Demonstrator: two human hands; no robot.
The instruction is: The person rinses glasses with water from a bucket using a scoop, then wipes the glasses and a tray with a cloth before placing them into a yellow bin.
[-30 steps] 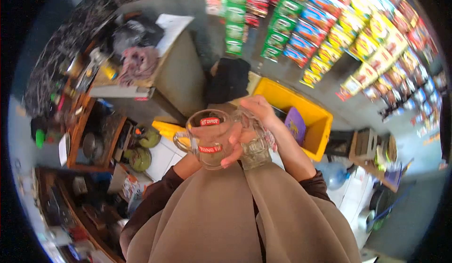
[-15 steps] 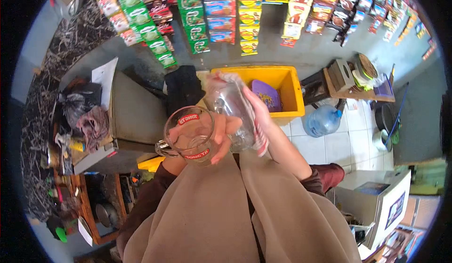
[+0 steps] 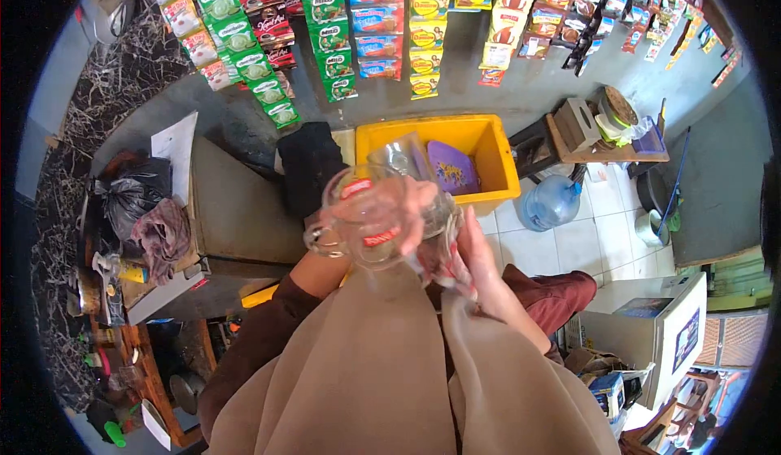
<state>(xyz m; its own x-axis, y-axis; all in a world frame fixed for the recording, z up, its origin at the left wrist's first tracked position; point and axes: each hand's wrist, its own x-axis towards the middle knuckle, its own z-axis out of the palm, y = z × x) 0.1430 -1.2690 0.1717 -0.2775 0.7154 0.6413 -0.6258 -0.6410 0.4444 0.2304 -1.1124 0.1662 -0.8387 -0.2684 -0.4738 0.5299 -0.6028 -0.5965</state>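
Note:
My left hand (image 3: 416, 211) is closed around a clear glass mug (image 3: 362, 215) with red labels, its handle pointing left. Fingers show blurred through the glass. Just beyond that hand is a second clear glass vessel (image 3: 440, 213), partly covered by the mug and fingers. My right hand (image 3: 482, 253) grips a red-and-white striped cloth (image 3: 447, 260), bunched at the lower end of this second vessel. Both hands are in front of my body, near the front edge of a yellow crate (image 3: 506, 158).
Inside the crate lies a purple tray (image 3: 452, 166). A blue water jug (image 3: 550, 204) stands on the tiled floor to the right. Sachet strips (image 3: 377, 19) hang along the wall ahead. At left is a grey cabinet (image 3: 236, 199), with a white box (image 3: 679, 333) at lower right.
The mug has shifted right and slightly up, tilting. My right hand and the cloth have moved down and right, uncovering more of the second glass vessel. The view has shifted slightly.

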